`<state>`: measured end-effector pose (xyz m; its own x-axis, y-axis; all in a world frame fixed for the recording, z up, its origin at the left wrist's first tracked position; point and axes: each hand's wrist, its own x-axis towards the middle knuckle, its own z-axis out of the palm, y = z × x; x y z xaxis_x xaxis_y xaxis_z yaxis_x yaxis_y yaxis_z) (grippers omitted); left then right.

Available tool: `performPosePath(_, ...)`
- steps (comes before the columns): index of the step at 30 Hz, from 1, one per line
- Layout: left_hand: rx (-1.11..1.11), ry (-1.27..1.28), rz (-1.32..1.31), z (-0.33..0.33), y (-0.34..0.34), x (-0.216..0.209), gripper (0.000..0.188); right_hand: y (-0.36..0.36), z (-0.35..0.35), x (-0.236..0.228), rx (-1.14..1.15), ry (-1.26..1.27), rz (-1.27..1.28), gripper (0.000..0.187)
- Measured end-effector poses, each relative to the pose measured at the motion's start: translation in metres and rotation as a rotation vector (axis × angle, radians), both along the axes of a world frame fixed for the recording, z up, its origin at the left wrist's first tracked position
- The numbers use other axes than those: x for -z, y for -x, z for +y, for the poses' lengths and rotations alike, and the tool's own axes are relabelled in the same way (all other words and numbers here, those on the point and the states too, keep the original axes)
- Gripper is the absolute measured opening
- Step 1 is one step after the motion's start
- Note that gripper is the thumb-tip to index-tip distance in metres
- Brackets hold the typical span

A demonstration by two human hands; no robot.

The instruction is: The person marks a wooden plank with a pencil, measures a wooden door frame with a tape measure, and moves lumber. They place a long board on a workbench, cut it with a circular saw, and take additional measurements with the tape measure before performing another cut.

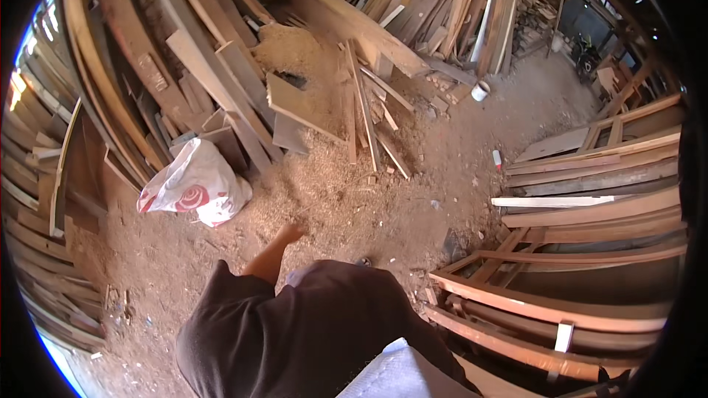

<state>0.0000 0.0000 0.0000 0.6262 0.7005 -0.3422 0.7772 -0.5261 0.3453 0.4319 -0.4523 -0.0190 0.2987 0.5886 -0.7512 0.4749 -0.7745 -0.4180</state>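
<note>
My left hand (pixel 291 233) reaches forward from a dark sleeve, over the floor strewn with wood shavings (pixel 324 199). Its fingers do not show clearly enough to tell open from closed, and I make out nothing held in it. To the left of the hand and a little farther off stands a white sack (pixel 195 184) with red printing, its top rumpled. A gap separates the hand from the sack. My right hand is out of sight; my dark shirt fills the lower middle of the view.
Long boards (pixel 133 51) lean at the far left. Loose wood strips (pixel 361 110) lie ahead, near a sawdust heap (pixel 287 51) and a thick beam (pixel 369 29). Reddish wooden frames (pixel 553 302) are stacked at the right. A white bucket (pixel 480 91) stands farther off.
</note>
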Motion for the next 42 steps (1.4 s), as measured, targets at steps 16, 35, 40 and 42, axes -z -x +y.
performPosePath(16,-0.093,0.511,0.450,0.208,-0.354,0.082,0.052,-0.448,0.379,-0.086,0.217,-0.619,-0.431,0.040)
performPosePath(35,-0.105,0.061,-0.306,0.659,-0.986,0.032,0.051,-0.809,0.573,0.035,0.130,0.126,0.032,0.046)
performPosePath(40,0.071,0.324,0.294,0.615,-0.885,0.082,0.046,-1.001,0.760,0.043,-0.195,0.132,-0.232,0.050)
performPosePath(42,-0.125,0.340,0.145,0.598,-0.856,0.053,0.038,-1.108,0.884,0.031,-0.285,-0.017,-0.523,0.052)
